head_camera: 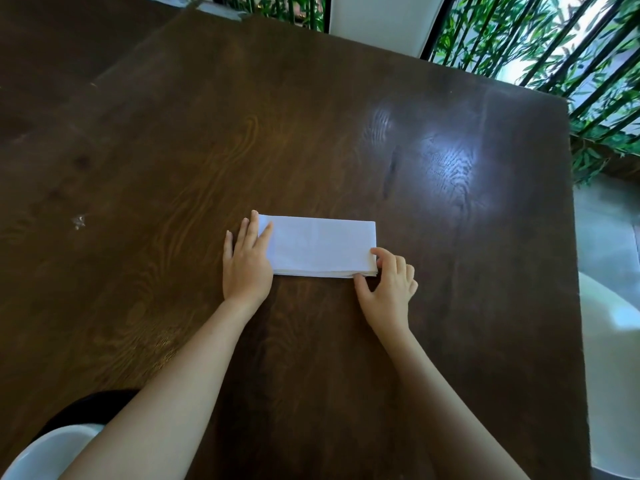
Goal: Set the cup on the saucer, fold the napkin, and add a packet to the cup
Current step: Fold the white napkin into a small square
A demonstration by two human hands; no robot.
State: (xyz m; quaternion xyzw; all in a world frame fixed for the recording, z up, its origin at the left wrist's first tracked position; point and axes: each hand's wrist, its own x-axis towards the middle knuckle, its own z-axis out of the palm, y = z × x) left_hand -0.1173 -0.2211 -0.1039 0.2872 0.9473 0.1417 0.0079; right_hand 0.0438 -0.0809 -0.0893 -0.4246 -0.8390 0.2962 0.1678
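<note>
A white napkin (322, 245) lies folded into a long rectangle on the dark wooden table (207, 150), near the middle. My left hand (246, 261) rests flat on its left end, fingers spread and pressing it down. My right hand (388, 284) pinches the napkin's near right corner between thumb and forefinger. No cup, saucer or packet is in view.
The table's right edge (576, 271) drops to a pale floor with a white chair (613, 341) beside it. Another white chair (381, 19) stands at the far edge, before bamboo plants. A white chair edge (41, 452) shows at the bottom left.
</note>
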